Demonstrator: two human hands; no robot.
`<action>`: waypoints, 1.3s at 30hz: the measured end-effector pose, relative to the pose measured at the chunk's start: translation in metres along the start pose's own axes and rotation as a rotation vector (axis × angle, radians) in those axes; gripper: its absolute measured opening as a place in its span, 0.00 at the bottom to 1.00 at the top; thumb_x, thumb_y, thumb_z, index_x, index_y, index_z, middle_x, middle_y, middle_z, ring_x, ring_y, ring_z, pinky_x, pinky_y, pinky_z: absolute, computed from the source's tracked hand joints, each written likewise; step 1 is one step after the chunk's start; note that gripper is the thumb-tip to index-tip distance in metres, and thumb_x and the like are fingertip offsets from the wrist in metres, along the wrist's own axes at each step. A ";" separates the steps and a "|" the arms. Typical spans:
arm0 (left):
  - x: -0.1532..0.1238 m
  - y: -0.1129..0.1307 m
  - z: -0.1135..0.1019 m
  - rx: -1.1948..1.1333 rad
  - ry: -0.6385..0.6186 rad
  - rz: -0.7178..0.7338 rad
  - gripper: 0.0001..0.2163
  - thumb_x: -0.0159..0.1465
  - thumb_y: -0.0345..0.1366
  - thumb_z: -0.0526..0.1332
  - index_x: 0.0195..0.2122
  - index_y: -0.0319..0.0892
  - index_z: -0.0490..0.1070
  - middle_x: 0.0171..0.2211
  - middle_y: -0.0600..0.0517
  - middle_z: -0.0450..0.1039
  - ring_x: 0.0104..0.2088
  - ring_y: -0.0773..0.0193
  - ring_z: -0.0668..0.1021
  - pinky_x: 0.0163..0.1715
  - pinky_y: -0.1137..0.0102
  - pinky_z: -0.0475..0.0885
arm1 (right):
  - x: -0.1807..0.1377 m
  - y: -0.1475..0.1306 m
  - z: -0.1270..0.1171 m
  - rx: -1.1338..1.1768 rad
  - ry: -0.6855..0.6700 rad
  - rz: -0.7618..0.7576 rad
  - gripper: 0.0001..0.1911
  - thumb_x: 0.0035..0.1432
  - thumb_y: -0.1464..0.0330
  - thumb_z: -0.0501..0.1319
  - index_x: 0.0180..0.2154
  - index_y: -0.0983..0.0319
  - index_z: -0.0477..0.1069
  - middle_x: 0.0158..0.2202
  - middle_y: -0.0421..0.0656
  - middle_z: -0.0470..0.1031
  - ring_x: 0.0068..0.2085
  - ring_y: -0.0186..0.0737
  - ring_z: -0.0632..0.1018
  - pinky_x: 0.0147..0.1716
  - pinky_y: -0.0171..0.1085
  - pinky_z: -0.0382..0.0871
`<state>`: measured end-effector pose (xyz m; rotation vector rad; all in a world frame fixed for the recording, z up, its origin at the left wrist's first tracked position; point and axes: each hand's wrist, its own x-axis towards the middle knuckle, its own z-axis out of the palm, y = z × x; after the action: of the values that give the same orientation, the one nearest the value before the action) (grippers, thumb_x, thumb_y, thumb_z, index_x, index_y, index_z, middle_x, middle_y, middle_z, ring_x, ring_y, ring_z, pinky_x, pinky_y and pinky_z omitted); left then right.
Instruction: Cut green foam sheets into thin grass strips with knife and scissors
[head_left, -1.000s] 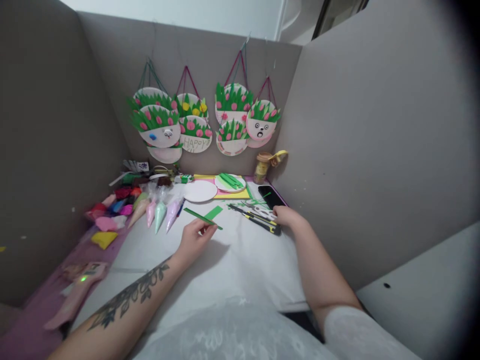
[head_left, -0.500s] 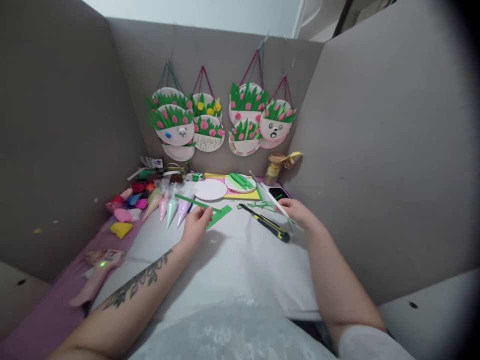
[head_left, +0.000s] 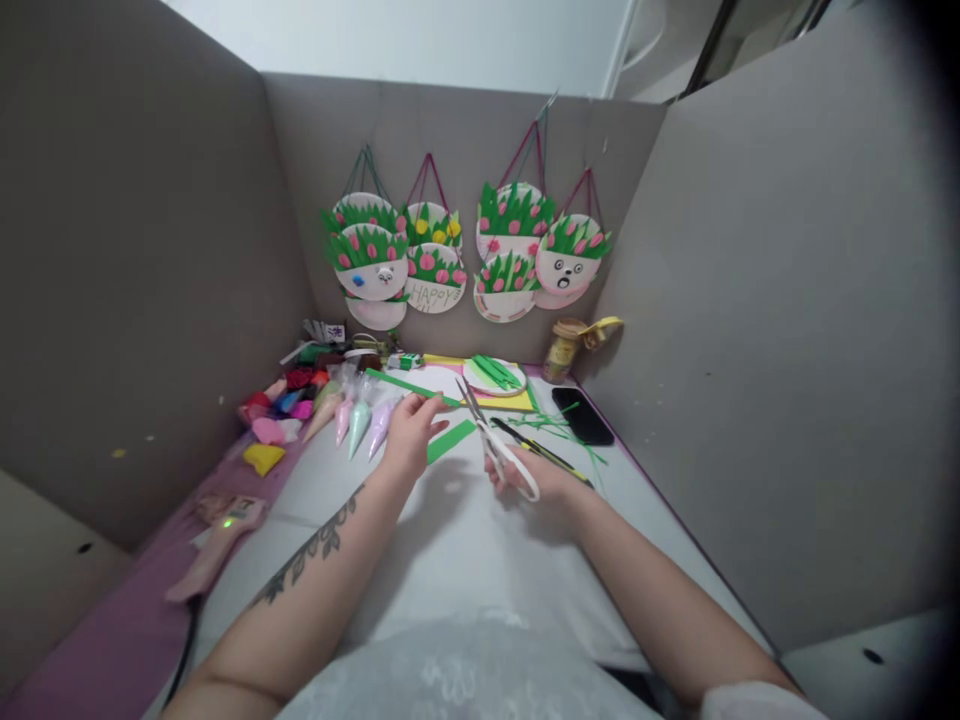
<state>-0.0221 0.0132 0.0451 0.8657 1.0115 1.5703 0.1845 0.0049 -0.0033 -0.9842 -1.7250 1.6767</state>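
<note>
My left hand (head_left: pixel 411 436) pinches a narrow green paper strip (head_left: pixel 411 386) that slants up to the left above the white table (head_left: pixel 465 540). My right hand (head_left: pixel 529 483) is closed round the white handles of a pair of scissors (head_left: pixel 491 440). The blades are parted and point up toward the strip, close to my left fingers. A wider green paper piece (head_left: pixel 451 441) lies flat between the two hands. A yellow and black utility knife (head_left: pixel 541 453) rests just right of the scissors.
A black phone (head_left: pixel 583 415), loose green trimmings (head_left: pixel 559 427), a paper plate with green strips (head_left: pixel 493 375), pastel piping bags (head_left: pixel 360 420) and coloured clay lumps (head_left: pixel 281 405) crowd the back of the table. Decorated paper plates (head_left: pixel 442 260) hang on the grey partition. A jar (head_left: pixel 560 350) stands at the back right.
My right hand left the tools near the phone, picked up the scissors and brought them left toward the strip. My left hand kept the strip and lifted it slightly.
</note>
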 end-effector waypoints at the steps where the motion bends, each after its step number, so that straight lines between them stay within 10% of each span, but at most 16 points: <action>1: 0.000 -0.001 -0.002 -0.016 0.001 -0.006 0.13 0.46 0.40 0.67 0.28 0.40 0.68 0.37 0.48 0.75 0.38 0.61 0.77 0.35 0.68 0.71 | -0.001 -0.001 0.002 -0.018 -0.025 -0.002 0.20 0.45 0.56 0.66 0.36 0.62 0.68 0.32 0.42 0.69 0.29 0.34 0.72 0.28 0.33 0.65; 39: -0.001 -0.011 -0.011 0.111 0.064 0.096 0.09 0.51 0.39 0.62 0.30 0.40 0.66 0.29 0.52 0.71 0.35 0.58 0.79 0.27 0.70 0.72 | 0.002 -0.006 0.031 0.000 0.024 0.219 0.14 0.36 0.71 0.56 0.32 0.61 0.66 0.22 0.36 0.67 0.22 0.31 0.68 0.22 0.30 0.61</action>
<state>-0.0276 0.0117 0.0306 0.9576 1.1256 1.6432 0.1576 -0.0119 -0.0005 -1.2258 -1.6509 1.7901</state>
